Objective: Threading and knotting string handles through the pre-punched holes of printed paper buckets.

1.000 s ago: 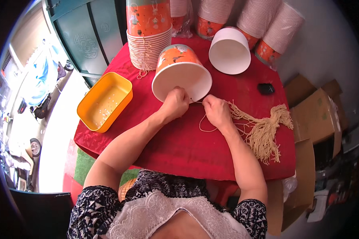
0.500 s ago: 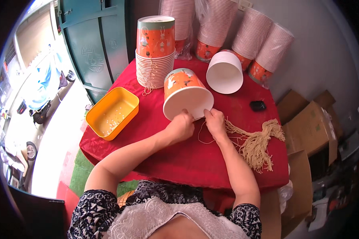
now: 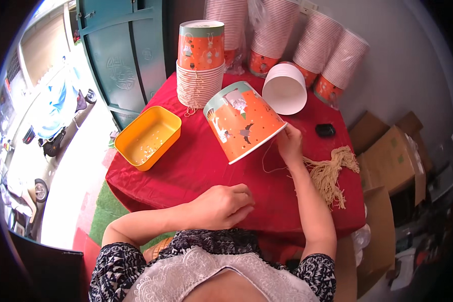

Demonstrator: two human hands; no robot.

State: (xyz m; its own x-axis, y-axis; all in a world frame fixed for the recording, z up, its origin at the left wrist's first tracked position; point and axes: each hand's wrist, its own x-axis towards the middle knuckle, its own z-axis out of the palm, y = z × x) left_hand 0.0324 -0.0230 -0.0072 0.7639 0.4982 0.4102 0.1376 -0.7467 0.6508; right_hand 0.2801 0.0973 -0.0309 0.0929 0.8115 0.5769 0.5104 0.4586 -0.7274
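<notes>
One orange bucket [image 3: 244, 121] tilted over the red surface [image 3: 196, 173], base-to-mouth axis running far-left to near-right; right hand [image 3: 290, 143] clamped on its rim's right end, left hand [image 3: 224, 205] curled, apart on its near side, contents indiscernible.

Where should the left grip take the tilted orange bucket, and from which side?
Probably take the orange bucket by the lower-left end of its white rim, coming from the near side and pinching that edge. Its mouth points down and right, leaving this end exposed and close to the left grip; the right grip holds the other end.
</notes>
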